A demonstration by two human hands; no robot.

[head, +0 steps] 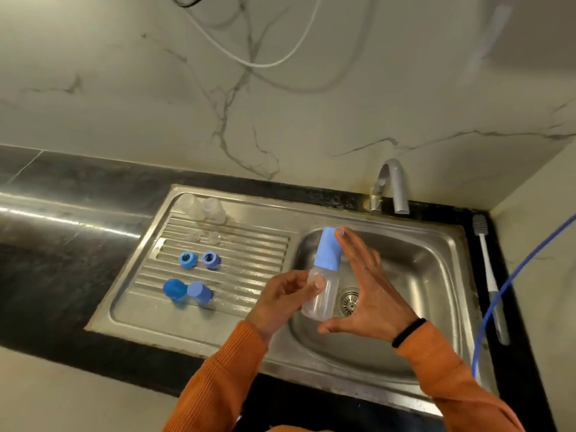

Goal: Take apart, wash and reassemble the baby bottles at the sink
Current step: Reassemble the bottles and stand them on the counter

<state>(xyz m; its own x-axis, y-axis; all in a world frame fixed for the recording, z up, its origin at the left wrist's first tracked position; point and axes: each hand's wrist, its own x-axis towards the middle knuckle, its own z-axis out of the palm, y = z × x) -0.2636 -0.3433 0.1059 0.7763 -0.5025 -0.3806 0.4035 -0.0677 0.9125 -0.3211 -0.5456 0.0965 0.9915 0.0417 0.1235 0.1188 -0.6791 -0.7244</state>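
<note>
My left hand [282, 299] grips the clear body of a baby bottle [321, 296] over the sink basin [414, 275]. The bottle carries a light blue cap [327, 249] and leans away from me. My right hand [364, 285] is open beside it, straight fingers reaching up along the cap, fingertips touching its top. On the draining board [162, 307] lie two blue rings [199, 260], two blue caps [187, 293] and, at the back, two clear bottle bodies [204, 208] lying down.
A grey tap [391, 185] stands behind the basin, with no water seen running. The drain [349, 302] sits in the basin floor. A bottle brush [489, 275] lies on the black counter at the right. A blue hose [511, 282] crosses the right side.
</note>
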